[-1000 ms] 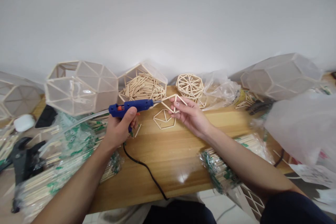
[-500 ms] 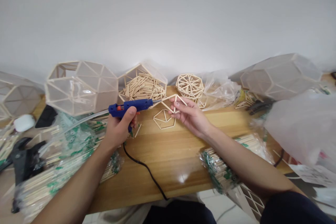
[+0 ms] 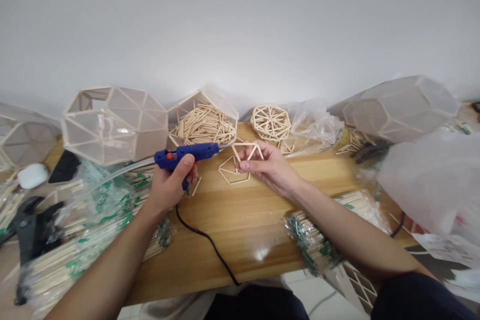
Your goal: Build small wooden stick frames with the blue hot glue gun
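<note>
My left hand [image 3: 173, 180] is wrapped round a blue hot glue gun [image 3: 195, 151], whose nozzle points right. A clear glue stick [image 3: 123, 170] trails from its back end. Between the thumb and fingers of my right hand [image 3: 270, 167] is a small frame of wooden sticks [image 3: 244, 145], its upper left corner at the nozzle tip. Whether tip and wood touch I cannot tell. Below it on the table lies another stick frame [image 3: 229, 181], partly hidden by the held one and my fingers.
A heap of short sticks [image 3: 206, 122] fills a stick-framed holder at the back. Beside it stands a round stick lattice [image 3: 271, 122]. Covered polyhedra [image 3: 116, 125] line the wall. Bagged sticks [image 3: 318, 240] flank my arms, and a black cord [image 3: 210, 240] crosses the wooden table.
My right hand has turned the held stick frame, bringing a different corner to the nozzle. The left hand and glue gun have barely moved.
</note>
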Motion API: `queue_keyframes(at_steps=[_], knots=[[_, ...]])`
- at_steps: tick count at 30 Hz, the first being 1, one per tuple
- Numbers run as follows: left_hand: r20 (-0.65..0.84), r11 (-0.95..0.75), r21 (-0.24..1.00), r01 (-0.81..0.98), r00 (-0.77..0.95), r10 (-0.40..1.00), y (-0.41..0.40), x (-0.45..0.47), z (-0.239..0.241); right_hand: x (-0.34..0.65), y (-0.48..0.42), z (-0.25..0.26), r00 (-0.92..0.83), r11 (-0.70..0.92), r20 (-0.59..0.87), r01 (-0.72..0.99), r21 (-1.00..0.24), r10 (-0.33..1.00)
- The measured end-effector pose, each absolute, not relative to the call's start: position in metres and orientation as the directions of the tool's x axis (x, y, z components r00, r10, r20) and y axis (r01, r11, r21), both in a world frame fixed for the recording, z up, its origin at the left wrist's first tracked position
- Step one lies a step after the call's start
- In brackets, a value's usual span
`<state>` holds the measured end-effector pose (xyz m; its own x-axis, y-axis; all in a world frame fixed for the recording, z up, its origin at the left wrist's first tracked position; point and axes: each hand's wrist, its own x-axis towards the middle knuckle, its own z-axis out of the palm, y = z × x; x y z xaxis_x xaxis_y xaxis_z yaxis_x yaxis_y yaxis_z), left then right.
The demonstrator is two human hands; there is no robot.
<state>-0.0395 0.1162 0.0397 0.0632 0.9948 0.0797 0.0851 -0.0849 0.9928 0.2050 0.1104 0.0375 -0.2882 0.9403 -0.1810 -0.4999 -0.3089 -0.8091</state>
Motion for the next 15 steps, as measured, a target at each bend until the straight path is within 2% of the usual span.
queue_keyframes(at_steps=[15], knots=[[0.115, -0.129, 0.982, 0.140, 0.102, 0.988, 0.1155, -0.0407, 0.0379, 0.2040, 0.1097, 0.0370, -0.261, -0.277, -0.168, -0.473, -0.836, 0.951]])
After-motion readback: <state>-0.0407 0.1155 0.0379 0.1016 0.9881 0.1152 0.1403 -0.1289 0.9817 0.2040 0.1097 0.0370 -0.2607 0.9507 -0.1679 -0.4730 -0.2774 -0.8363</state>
